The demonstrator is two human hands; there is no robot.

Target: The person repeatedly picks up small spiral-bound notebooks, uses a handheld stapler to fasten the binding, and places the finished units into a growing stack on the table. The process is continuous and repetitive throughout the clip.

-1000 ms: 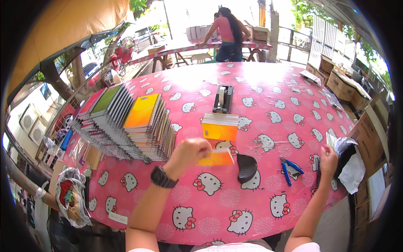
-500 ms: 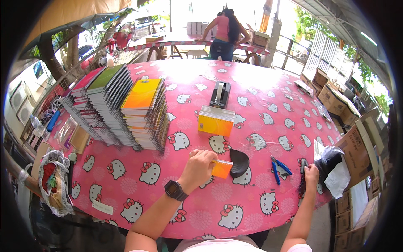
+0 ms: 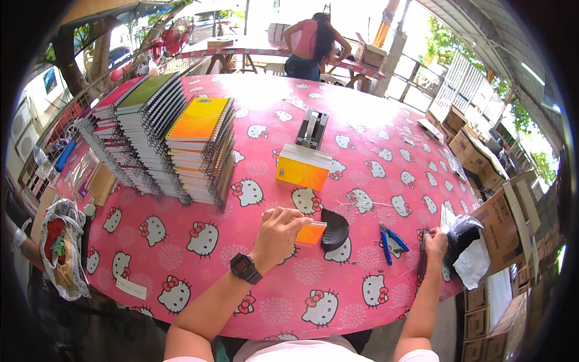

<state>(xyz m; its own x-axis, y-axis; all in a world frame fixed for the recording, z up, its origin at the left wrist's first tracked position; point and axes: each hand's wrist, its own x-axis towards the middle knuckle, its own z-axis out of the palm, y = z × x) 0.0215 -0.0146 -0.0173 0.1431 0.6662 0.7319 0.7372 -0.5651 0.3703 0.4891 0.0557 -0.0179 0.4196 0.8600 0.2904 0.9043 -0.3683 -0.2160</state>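
My left hand [image 3: 277, 234], with a dark watch on the wrist, grips a small orange notebook [image 3: 310, 233] just above the pink table. The fingers hide its left part. Touching or close by its right end lies a black curved, ridged piece [image 3: 335, 231]. At the table's right edge, my right hand [image 3: 435, 244] is closed on black spiral binding wire [image 3: 421, 262], bunched beside a black and white wrapping [image 3: 467, 253]. Blue-handled cutters [image 3: 387, 242] rest between the hands. Farther off stands a block of yellow-orange notebooks [image 3: 301, 172], in front of a black tape dispenser [image 3: 312, 128].
Tall stacks of spiral notebooks [image 3: 199, 123] stand at the left on the patterned table [image 3: 265, 271]. A cloth bag [image 3: 65, 250] hangs at the left edge. Cardboard boxes [image 3: 500, 220] crowd the right side. Another person [image 3: 310, 45] leans over a far table.
The view has shifted a little, so the table's things sit slightly higher and to the left. Both hands keep their hold. The far person has bent lower.
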